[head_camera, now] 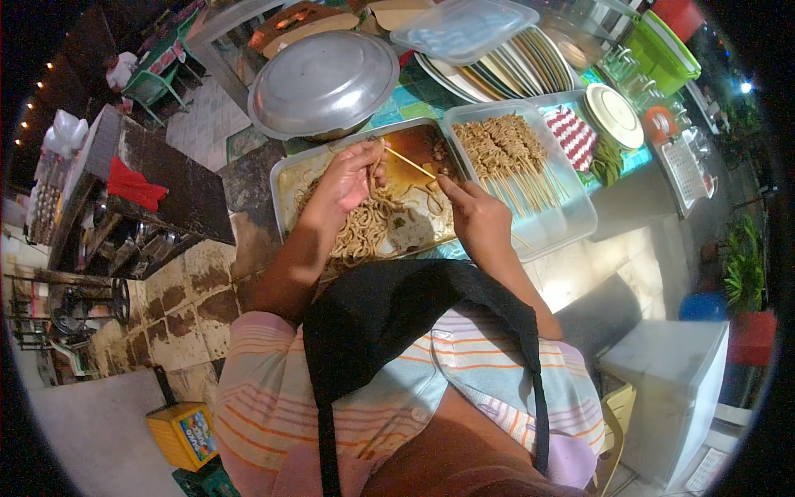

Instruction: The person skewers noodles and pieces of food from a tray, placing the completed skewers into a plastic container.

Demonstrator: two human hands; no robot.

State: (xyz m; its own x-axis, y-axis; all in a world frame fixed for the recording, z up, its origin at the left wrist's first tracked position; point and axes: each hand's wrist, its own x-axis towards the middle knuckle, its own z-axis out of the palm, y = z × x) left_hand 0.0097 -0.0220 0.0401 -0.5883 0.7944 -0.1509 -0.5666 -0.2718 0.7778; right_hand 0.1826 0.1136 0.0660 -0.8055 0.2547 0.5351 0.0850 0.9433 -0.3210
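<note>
Over a metal tray (279, 186), my left hand (357, 174) pinches a strand of what looks like chicken intestine (374, 163) at the tip of a bamboo skewer (410, 163). My right hand (475, 214) grips the skewer's other end, near the tray's right side. A pile of cooked intestines (363, 230) lies in the near left part of the tray, with brown liquid (410, 149) at the far side. To the right, a clear plastic container (584, 211) holds many loaded skewers (503, 146), their bare ends towards me.
A large lidded metal pot (326, 81) stands behind the tray. Beyond the container are a rack of plates (522, 65), a translucent lid (466, 28), a striped cloth (568, 138), stacked plates (615, 116) and glass mugs (643, 90). A dark counter with a red cloth (136, 185) is at left.
</note>
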